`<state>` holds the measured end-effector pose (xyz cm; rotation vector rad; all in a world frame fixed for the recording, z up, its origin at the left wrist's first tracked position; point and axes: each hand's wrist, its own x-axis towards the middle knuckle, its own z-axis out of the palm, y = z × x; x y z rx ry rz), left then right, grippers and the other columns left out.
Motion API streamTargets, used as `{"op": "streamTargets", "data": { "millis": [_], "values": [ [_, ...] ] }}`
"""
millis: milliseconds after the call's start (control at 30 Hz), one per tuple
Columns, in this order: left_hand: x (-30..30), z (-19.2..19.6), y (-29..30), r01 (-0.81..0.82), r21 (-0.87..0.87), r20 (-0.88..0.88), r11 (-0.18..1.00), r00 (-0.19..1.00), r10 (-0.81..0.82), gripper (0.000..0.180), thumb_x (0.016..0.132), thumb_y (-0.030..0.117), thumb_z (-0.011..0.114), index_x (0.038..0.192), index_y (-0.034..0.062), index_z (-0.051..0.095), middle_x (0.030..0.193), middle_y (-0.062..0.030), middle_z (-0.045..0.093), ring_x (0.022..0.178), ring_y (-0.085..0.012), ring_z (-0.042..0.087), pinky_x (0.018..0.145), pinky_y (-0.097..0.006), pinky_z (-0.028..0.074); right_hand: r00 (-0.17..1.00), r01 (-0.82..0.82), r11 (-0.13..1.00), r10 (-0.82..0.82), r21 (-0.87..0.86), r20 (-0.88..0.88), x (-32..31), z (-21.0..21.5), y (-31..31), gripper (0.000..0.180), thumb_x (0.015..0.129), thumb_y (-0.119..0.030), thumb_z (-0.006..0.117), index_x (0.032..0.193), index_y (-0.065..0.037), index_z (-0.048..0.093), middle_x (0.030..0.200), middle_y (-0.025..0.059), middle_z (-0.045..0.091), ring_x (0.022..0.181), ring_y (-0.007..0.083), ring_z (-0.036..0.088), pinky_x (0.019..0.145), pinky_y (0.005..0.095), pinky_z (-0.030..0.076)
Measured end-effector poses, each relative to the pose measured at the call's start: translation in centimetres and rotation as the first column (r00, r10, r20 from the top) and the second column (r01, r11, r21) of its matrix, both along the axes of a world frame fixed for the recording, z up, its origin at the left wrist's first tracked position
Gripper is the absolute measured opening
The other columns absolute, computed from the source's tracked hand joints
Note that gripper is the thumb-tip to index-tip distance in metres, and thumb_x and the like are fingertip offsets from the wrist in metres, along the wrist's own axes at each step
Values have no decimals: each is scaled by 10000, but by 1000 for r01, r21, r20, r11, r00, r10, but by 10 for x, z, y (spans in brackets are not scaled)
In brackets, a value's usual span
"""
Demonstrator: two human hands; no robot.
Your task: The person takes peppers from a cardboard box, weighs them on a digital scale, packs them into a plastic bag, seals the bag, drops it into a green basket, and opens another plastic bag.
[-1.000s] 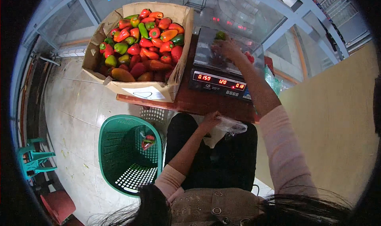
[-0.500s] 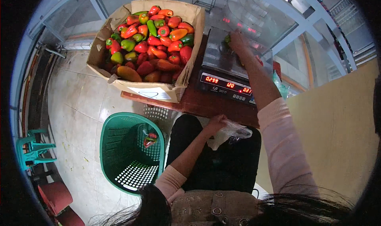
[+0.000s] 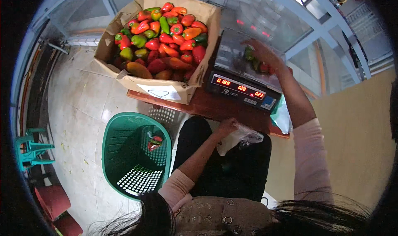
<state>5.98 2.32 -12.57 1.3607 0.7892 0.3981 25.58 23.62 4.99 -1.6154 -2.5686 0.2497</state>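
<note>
My right hand (image 3: 265, 55) reaches over the metal pan of a digital scale (image 3: 228, 47), its fingers curved round a few green and red peppers (image 3: 250, 55). The palm hides part of them, and some blur softens the fingertips. Low over my lap, my left hand (image 3: 226, 128) is closed on the gathered edge of a clear plastic bag (image 3: 244, 135). The bag hangs limp toward the right. Red digits glow on the scale's front panel.
Left of the scale stands an open cardboard box (image 3: 195, 89) heaped with red, orange and green peppers. A green basket (image 3: 118, 153) on the floor holds a small bag of peppers (image 3: 155, 143). A pale green plastic bag (image 3: 282, 116) hangs at the brown table's (image 3: 199, 107) right edge.
My right hand has drawn back toward me and to the right, the peppers shifting with it. The scale's reading has dropped. My left hand keeps its hold on the bag.
</note>
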Motion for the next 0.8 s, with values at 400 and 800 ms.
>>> {"op": "streamTargets", "data": {
  "millis": [400, 800],
  "values": [
    [0, 31, -1, -5, -83, 18, 997, 1000, 7, 217, 709, 82, 601, 902, 33, 513, 842, -66, 535, 790, -157, 501, 692, -306, 411, 862, 69, 979, -155, -192, -483, -2, 45, -51, 271, 822, -184, 547, 1059, -54, 558, 972, 68, 607, 891, 173, 556, 797, 297, 427],
    [0, 17, -2, 13, -12, 25, 1000, 1000, -12, 214, 705, 109, 605, 878, 24, 513, 802, -59, 524, 773, -151, 502, 679, -302, 417, 691, -32, 988, -89, -153, -717, -83, 99, -50, 237, 863, -186, 508, 1036, -31, 553, 946, 58, 587, 900, 127, 557, 791, 259, 434]
  ]
}}
